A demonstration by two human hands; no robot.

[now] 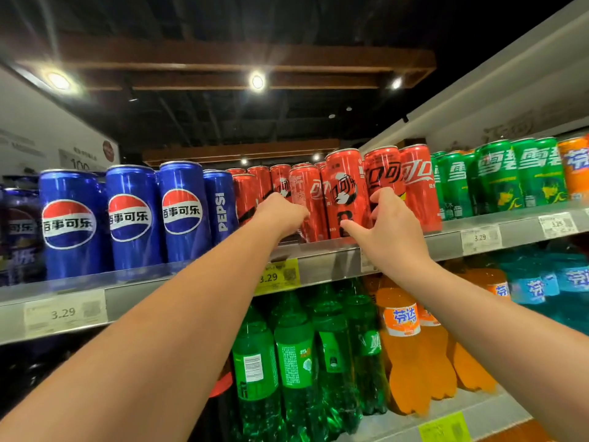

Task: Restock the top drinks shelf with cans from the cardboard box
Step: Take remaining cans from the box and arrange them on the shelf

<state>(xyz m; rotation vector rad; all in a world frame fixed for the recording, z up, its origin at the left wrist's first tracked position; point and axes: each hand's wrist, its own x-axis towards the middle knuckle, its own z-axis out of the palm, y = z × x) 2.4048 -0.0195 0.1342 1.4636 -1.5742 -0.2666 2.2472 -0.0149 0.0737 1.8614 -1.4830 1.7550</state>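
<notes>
The top shelf (pixel 322 247) holds rows of slim cans. Both my arms reach up to the red cola cans in its middle. My right hand (pixel 387 228) grips a red cola can (pixel 342 189) with a black and white logo at the shelf's front, thumb on its face and fingers curled round its right side. My left hand (pixel 282 215) is curled round another red cola can (pixel 247 196) just to the left, and the hand hides most of that can. More red cans (pixel 417 186) stand behind and beside them. The cardboard box is out of view.
Blue Pepsi cans (pixel 134 215) fill the shelf's left part; green Sprite cans (pixel 497 177) and an orange can (pixel 577 167) fill the right. Below stand green bottles (pixel 293 352), orange bottles (pixel 404 339) and blue bottles (pixel 541 288). Price tags (pixel 277 275) line the shelf edge.
</notes>
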